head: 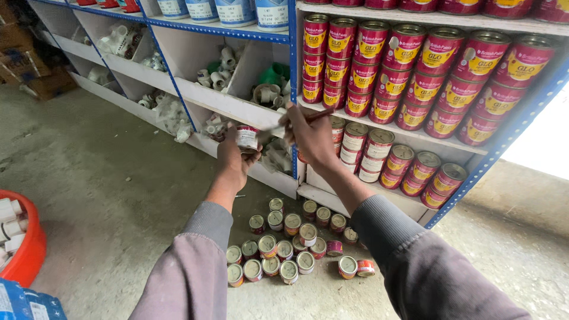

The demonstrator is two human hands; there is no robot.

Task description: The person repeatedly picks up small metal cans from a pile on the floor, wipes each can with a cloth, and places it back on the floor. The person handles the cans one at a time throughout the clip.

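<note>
1. The left hand grips a small red-and-white tin, held up before the shelf's lower edge.
2. The right hand pinches a thin brush whose tip is at the tin.
3. Small tins crowd the floor below.

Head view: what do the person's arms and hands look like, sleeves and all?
Both arms wear long, loose sleeves of dull grey-mauve fabric, ending in ribbed grey cuffs at the wrists. The left hand and right hand are bare: no gloves, and no rings or watch visible.
</note>
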